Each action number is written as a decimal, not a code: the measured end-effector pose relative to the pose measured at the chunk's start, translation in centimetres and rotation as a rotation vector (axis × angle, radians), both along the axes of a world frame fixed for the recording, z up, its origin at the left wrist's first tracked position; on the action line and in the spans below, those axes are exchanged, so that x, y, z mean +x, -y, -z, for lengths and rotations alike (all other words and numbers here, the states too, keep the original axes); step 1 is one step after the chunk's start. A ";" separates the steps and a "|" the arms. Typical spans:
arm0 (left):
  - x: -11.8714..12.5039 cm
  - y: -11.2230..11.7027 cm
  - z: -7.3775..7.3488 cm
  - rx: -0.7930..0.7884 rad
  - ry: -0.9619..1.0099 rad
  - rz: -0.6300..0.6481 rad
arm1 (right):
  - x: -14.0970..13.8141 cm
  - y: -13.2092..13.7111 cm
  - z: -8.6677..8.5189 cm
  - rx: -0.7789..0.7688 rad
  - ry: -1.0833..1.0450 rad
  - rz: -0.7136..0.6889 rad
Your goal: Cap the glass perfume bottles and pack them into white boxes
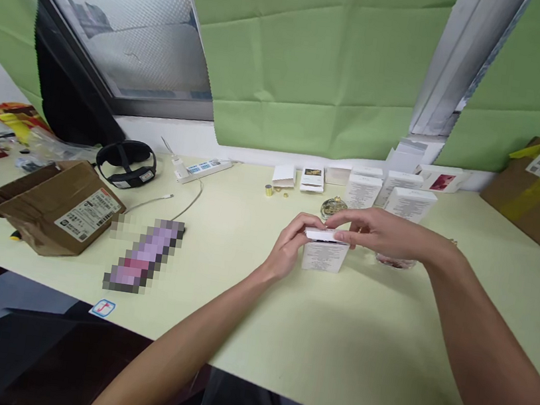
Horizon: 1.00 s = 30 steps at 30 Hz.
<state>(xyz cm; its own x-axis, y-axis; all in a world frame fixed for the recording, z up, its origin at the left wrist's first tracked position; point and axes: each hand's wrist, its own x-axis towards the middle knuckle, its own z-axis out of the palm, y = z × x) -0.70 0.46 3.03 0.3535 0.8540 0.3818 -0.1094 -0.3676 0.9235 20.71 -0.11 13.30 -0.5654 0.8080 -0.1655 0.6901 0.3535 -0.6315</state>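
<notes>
Box [324,257] before cartons [363,190] on table [243,319], headset [137,177] left, parcel [534,199] right

Green curtain [330,57], frosted window [139,23], pale table [237,225]

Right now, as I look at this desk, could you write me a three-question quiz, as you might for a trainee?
1. True or false: the left hand and the right hand both touch the same small white box.

2. What stands at the picture's far right edge?
A) a power strip
B) a brown carton
C) a black headset

3. Fill in the blank: the cloth hanging above the table is ____ in colour.

Key: 1 true; 2 B; 3 green.
</notes>
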 end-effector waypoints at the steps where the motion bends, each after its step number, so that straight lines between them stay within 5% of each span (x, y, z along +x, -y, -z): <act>1: -0.1 0.0 0.0 0.008 -0.013 -0.006 | 0.0 0.0 0.1 0.003 0.004 0.000; 30: -0.2 -0.3 0.1 0.239 -0.081 -0.045 | -0.1 -0.2 0.6 0.019 0.056 -0.021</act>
<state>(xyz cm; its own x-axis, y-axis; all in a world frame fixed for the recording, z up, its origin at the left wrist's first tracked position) -0.93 0.73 2.92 0.3549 0.7584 0.5466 -0.0168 -0.5794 0.8148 20.63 0.14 12.67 -0.5727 0.7993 -0.1821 0.7166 0.3802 -0.5848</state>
